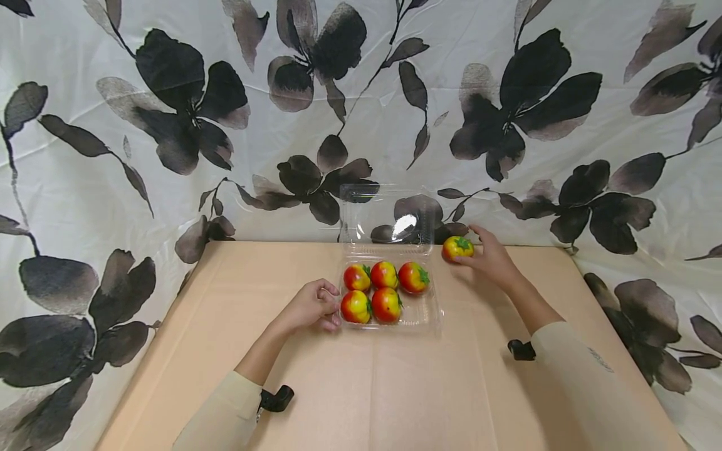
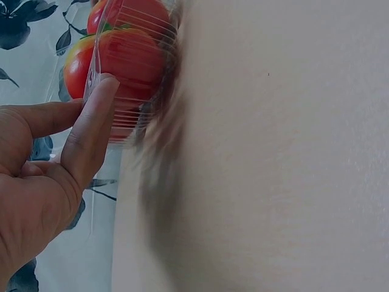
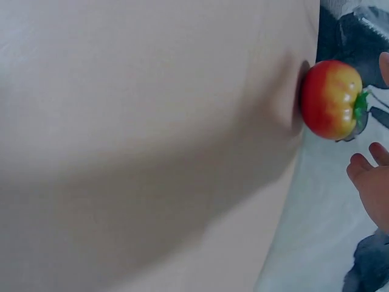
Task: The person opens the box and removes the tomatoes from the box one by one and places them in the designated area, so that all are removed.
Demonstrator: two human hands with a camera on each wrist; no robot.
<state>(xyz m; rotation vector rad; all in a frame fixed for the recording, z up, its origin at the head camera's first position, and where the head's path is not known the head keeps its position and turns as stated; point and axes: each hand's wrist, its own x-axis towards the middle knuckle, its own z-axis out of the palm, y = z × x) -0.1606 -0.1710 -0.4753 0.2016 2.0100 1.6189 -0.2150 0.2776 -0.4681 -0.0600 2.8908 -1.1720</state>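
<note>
A clear plastic clamshell box (image 1: 418, 313) stands on the table with its lid raised at the back. Several red-and-yellow fruits (image 1: 385, 274) with green leafy caps sit in it, and the front right corner holds none. At the box's left side, my left hand (image 1: 309, 307) pinches the rim between thumb and finger, as the left wrist view shows up close. Right of the box, near the table's back edge, lies one more red-and-yellow fruit (image 1: 457, 249). My right hand (image 1: 496, 262) is beside this fruit with fingers spread; the right wrist view shows a gap between fingertips and fruit (image 3: 331, 100).
The transparent lid (image 1: 361, 222) leans up against a floral cloth (image 1: 406, 125) that hangs behind the table and along its sides. The tan tabletop (image 1: 366, 388) extends in front of the box. Dark wrist devices (image 1: 276, 399) jut from both sleeves.
</note>
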